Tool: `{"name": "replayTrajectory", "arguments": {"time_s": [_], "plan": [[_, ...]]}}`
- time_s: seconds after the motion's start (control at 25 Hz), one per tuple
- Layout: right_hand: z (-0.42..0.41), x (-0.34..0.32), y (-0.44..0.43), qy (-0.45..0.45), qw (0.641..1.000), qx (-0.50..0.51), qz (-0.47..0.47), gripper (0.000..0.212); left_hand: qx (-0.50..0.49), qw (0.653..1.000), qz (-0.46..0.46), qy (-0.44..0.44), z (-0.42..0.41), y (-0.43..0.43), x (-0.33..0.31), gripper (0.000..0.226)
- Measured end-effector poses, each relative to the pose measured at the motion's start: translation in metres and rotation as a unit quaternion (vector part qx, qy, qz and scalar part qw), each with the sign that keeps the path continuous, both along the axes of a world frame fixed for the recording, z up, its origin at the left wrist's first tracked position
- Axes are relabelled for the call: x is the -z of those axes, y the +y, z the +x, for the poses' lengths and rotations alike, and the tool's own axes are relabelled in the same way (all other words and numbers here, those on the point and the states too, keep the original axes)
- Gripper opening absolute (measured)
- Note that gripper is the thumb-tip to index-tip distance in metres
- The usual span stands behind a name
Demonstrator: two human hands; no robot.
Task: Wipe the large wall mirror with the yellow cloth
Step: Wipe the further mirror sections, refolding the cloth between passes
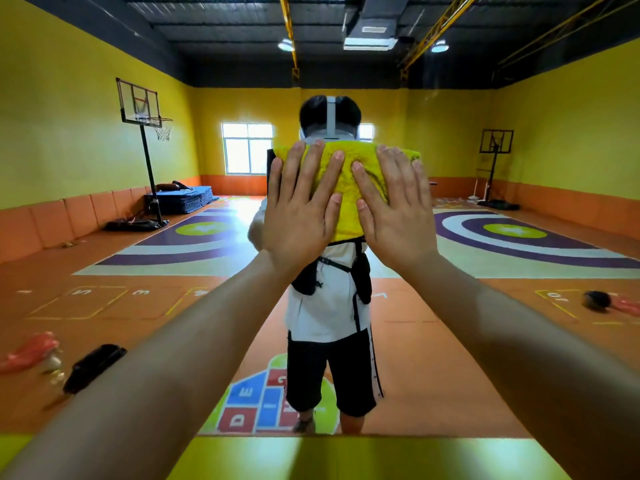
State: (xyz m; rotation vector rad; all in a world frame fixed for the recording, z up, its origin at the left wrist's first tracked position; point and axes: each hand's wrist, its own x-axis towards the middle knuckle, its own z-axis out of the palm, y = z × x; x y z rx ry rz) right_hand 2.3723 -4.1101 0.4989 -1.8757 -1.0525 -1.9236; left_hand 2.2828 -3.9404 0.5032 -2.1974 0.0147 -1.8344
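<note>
The walls (69, 133) are yellow, with orange pads (52, 220) along the bottom. The floor (433, 358) is orange, with purple and white rings (519, 252) and coloured hopscotch squares (249, 407) painted on it. A tall basketball hoop (142, 109) stands by blue mats (187, 199). Daylight shines through a window (246, 148).

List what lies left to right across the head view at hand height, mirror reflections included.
Tall basketball hoop → window → left hand → yellow cloth → right hand → small basketball hoop.
</note>
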Motion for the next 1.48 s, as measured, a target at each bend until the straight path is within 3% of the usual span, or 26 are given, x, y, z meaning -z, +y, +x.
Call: {"name": "replayTrajectory", "arguments": {"time_s": [1.08, 1.48], "plan": [[-0.007, 0.300, 0.002, 0.049, 0.998, -0.025, -0.029, 0.054, 0.010, 0.999, -0.005, 0.041, -0.009, 0.009, 0.294, 0.054], [-0.014, 0.454, -0.014, 0.099, 0.991, -0.054, -0.075, 0.055, 0.013, 0.991, -0.003, 0.129, -0.016, 0.009, 0.449, 0.065]]}}
